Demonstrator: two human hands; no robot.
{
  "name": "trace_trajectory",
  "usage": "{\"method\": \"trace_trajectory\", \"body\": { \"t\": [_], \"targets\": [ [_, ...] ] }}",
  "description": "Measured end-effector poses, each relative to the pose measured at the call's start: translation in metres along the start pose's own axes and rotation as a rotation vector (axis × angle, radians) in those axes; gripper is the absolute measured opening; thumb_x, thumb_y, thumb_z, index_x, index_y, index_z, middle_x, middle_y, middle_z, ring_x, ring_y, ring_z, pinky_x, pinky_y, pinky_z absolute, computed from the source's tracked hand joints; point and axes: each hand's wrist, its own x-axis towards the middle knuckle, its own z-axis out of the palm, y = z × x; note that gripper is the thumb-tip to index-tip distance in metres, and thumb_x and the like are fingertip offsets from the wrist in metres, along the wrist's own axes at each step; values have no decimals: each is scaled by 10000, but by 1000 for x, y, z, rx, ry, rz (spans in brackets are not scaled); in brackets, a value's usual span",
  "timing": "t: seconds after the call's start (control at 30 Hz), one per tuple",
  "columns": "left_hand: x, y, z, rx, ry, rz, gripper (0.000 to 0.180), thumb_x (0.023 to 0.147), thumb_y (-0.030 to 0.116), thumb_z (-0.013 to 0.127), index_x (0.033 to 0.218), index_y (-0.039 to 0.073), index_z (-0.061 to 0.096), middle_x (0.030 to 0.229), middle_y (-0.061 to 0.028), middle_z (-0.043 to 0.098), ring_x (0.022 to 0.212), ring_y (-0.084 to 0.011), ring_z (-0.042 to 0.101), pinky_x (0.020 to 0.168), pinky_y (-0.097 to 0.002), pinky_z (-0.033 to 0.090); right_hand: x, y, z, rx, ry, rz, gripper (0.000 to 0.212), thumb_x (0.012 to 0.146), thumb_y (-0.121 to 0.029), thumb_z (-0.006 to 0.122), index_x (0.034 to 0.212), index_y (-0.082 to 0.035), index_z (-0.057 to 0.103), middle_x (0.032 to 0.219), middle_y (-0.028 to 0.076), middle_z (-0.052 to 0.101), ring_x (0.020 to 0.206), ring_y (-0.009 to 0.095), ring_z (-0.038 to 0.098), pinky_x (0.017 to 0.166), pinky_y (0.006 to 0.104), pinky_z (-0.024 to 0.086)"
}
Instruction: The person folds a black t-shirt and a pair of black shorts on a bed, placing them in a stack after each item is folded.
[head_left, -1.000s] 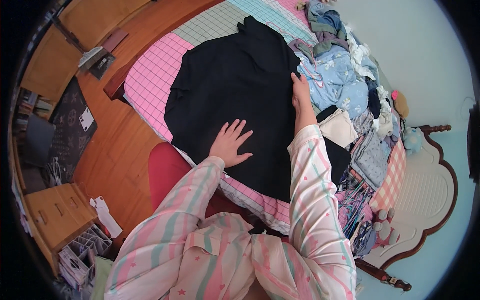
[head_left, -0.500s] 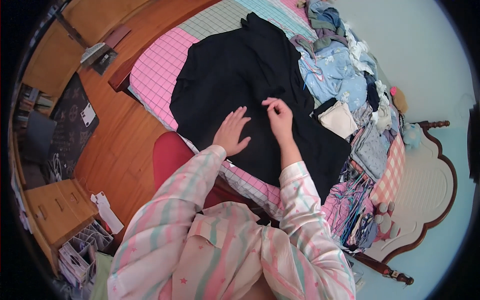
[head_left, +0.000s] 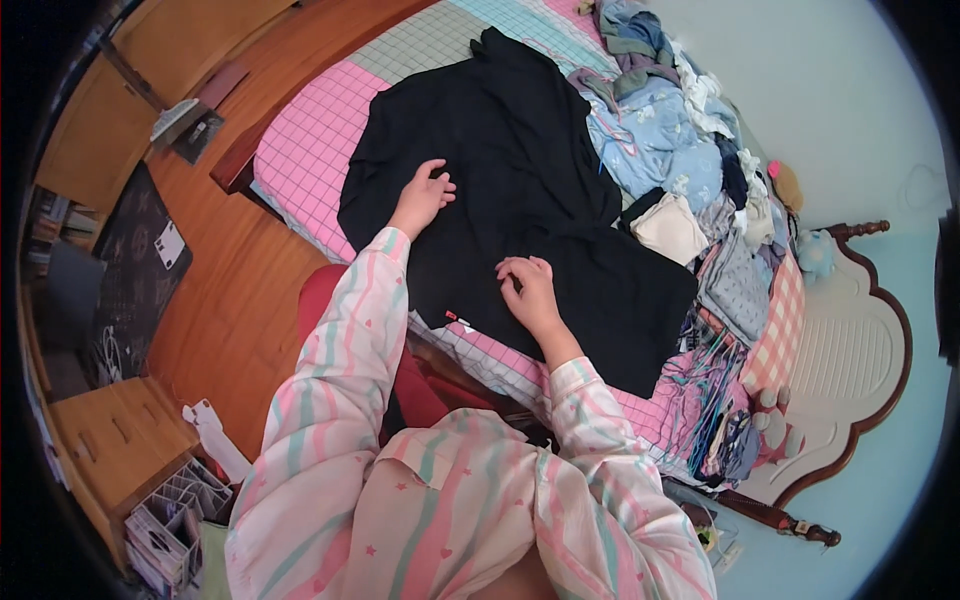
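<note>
A large black garment (head_left: 470,130) lies spread over the bed, with soft ridges and wrinkles across it. My left hand (head_left: 424,198) is over its left part, fingers loosely bent and apart, with nothing visible in them. Nearer to me, my right hand (head_left: 528,292) is closed at the cloth, fingers curled toward the thumb; the bit of fabric at the fingertips is mostly hidden. A small red and white tag (head_left: 456,320) shows at the garment's near edge.
Along the wall side lie piled clothes (head_left: 655,135), a cream folded piece (head_left: 668,228) and a bundle of hangers (head_left: 705,400). The carved headboard (head_left: 850,350) stands at right. A wooden drawer cabinet (head_left: 120,430) and a file rack (head_left: 175,515) stand at lower left.
My left hand has moved left and farther from me. My right hand has come nearer to me, and the garment's near edge has shifted, baring more checked sheet and the tag.
</note>
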Motion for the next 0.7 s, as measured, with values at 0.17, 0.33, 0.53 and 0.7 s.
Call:
{"method": "trace_trajectory", "body": {
  "t": [0.17, 0.33, 0.53, 0.7],
  "targets": [
    [1, 17, 5, 32, -112, -6, 495, 1088, 175, 456, 1576, 181, 374, 1178, -111, 682, 974, -161, 686, 874, -281, 546, 14, -4, -10, -96, 316, 42, 103, 837, -28, 645, 931, -69, 646, 957, 109, 676, 950, 350, 632, 855, 443, 476],
    [21, 20, -9, -5, -293, -196, 546, 1088, 165, 453, 1613, 255, 332, 1202, -78, 618, 1019, -152, 666, 919, -281, 544, 36, 2, -14, -256, 286, 161, 520, 757, -53, 789, 1250, -130, 639, 1291, 176, 579, 1234, 384, 535, 1053, 475, 423],
    [22, 33, 11, -53, -287, -256, 446, 1096, 288, 496, 1539, 234, 477, 1230, -54, 548, 1007, -146, 594, 956, -303, 540, 49, 18, -7, -401, 261, 59, 241, 761, -81, 796, 975, -187, 772, 1103, 25, 670, 1177, 289, 594, 995, 455, 430],
    [20, 37, 5, -140, -213, -260, 437, 1113, 353, 443, 1519, 199, 496, 1158, -41, 525, 1104, -176, 557, 1034, -340, 497, 47, 7, -28, -250, 424, -6, 197, 770, -13, 746, 931, -127, 760, 992, 31, 734, 1069, 258, 668, 973, 408, 446]
  ]
}}
